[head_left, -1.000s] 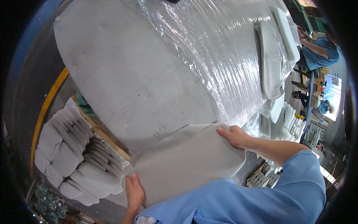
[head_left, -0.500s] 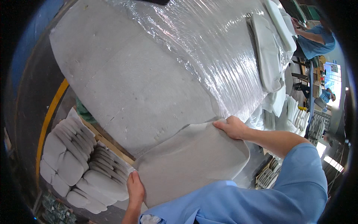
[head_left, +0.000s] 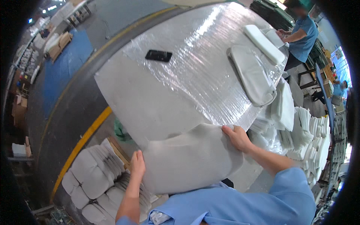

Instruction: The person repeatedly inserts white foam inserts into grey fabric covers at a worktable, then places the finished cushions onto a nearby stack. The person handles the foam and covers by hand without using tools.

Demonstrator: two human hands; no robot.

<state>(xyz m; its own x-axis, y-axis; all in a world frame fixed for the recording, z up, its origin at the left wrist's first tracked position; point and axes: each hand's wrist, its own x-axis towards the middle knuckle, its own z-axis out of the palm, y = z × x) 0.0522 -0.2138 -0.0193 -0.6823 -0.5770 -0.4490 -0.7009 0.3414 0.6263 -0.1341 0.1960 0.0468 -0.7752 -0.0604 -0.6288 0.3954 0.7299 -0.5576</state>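
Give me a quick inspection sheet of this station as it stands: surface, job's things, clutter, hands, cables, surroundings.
Surface: large table wrapped in shiny clear film, with a bare grey area at its near edge.
Job's things: one grey foam pad held at the table's near edge, between both hands.
Clutter: flat black object on the film; two pale moulded pads at the far right end.
Hands: left hand grips the pad's left edge; right hand grips its upper right corner.
Cables: nothing seen.
Surroundings: stacked grey pads on the floor at lower left; white stacked pieces at right; yellow floor line; a person in a blue shirt at the table's far end.
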